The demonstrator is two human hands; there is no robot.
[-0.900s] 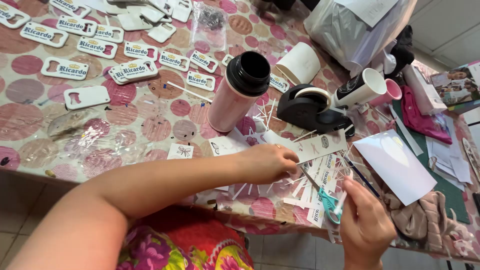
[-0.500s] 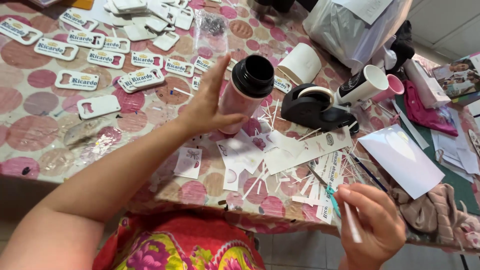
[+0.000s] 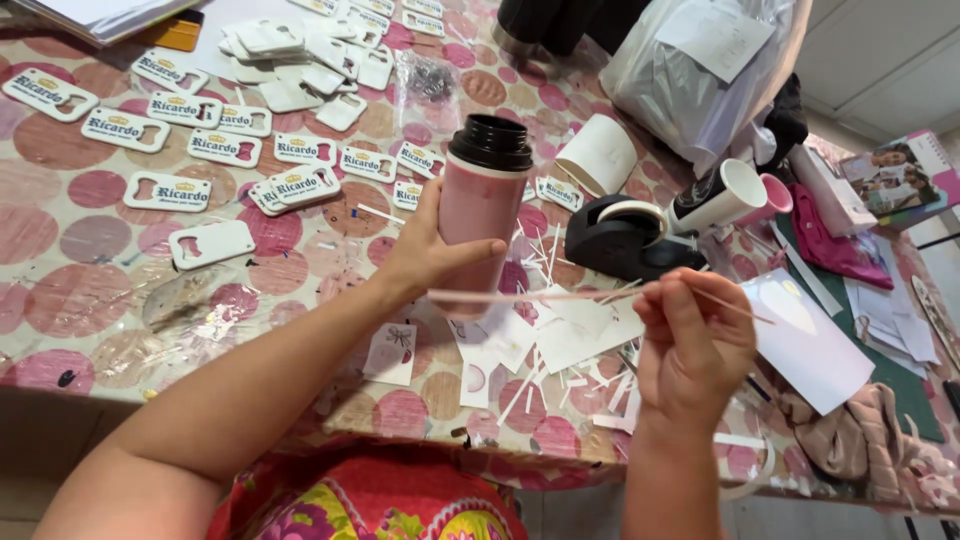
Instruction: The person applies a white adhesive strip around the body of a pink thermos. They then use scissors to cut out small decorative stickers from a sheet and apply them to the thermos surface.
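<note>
Since the earlier frame, left hand (image 3: pixel 425 255) now grips the pink bottle (image 3: pixel 480 215) and lifts it upright above the counter's (image 3: pixel 90 300) near edge. Right hand (image 3: pixel 690 345) has risen, fingers pinched on a thin strip (image 3: pixel 560 295) just beside the bottle.

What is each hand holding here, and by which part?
The left hand grips the pink bottle around its lower body. The right hand pinches a thin strip near its right end, between thumb and fingertips.
</note>
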